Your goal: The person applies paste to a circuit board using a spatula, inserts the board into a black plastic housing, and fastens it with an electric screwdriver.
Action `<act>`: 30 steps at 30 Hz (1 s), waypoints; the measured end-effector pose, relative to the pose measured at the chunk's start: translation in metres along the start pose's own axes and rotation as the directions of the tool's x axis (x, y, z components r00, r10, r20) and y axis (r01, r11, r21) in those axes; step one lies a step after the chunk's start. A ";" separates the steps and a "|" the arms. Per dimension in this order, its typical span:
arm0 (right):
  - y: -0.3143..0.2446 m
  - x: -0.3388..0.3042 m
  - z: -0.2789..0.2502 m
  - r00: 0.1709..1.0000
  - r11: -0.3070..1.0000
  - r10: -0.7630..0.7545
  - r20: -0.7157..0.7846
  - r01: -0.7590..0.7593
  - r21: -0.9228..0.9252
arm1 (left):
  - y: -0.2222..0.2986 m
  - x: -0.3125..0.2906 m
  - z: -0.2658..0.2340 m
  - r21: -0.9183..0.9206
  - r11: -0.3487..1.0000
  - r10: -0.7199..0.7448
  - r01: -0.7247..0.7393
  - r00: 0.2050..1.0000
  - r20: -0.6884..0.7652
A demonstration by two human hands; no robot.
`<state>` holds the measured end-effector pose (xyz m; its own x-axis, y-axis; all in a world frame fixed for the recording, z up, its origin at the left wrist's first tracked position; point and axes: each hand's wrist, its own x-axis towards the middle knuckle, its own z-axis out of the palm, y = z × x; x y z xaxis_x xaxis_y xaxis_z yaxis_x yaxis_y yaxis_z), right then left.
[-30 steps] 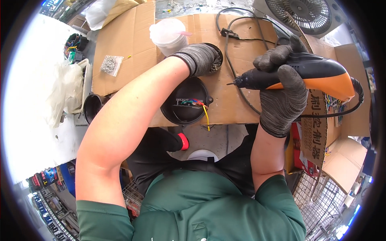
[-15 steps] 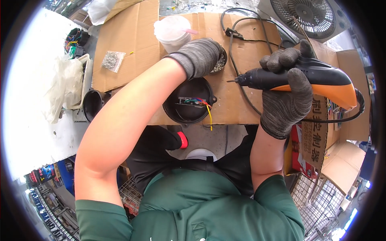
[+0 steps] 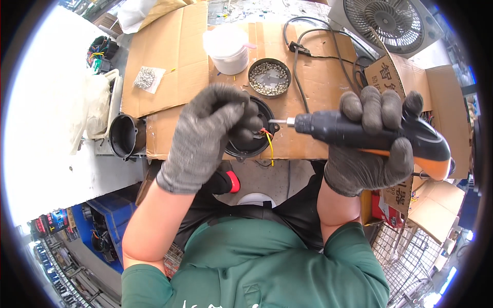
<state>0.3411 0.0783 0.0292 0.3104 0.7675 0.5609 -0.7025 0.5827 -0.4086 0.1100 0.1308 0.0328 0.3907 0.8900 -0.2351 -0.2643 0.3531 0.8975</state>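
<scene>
My right hand [image 3: 359, 167], in a grey knit glove, is wrapped round a black and orange electric screwdriver [image 3: 334, 127]. Its bit points left toward a round black housing [image 3: 237, 152] lying by the cardboard's front edge. Over that housing, my gloved left hand [image 3: 200, 131] has thumb and fingers pinched together; a tiny dark thing shows at the fingertips, too small to name. Red and yellow wires [image 3: 271, 149] stick out of the housing, whose inside is partly hidden by the left hand. Just behind sits a round dark dish [image 3: 289, 84] of small shiny metal pieces, perhaps screws.
A white tub [image 3: 228, 59] stands behind the dish. To the left are a bag of small metal parts [image 3: 148, 78] and another black housing [image 3: 123, 137]. A black cable [image 3: 296, 66] loops across the cardboard. At right are a fan [image 3: 385, 23] and open cardboard boxes [image 3: 447, 84].
My left hand has come back from the dish to above the housing, fingers now pinched. The screwdriver has tilted and shifted slightly, its bit nearer the housing.
</scene>
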 end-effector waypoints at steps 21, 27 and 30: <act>0.023 -0.026 0.040 0.950 0.960 0.279 -0.138 -0.271 0.068 | -0.031 -0.078 -0.018 -0.083 0.985 -0.156 0.149 0.984 -0.085; 0.037 -0.028 0.036 0.915 0.932 0.360 -0.181 -0.344 0.115 | -0.041 -0.076 -0.040 0.451 0.838 0.304 -0.306 0.949 0.079; 0.054 -0.018 0.037 0.934 0.939 0.324 -0.151 -0.298 0.174 | -0.044 -0.064 -0.052 0.384 0.851 0.310 -0.357 0.934 0.180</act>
<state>0.2743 0.0865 0.0237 0.1587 0.9460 0.2828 -0.8632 0.2720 -0.4254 0.0507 0.0728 -0.0114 0.4410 0.8886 0.1261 -0.0257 -0.1279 0.9915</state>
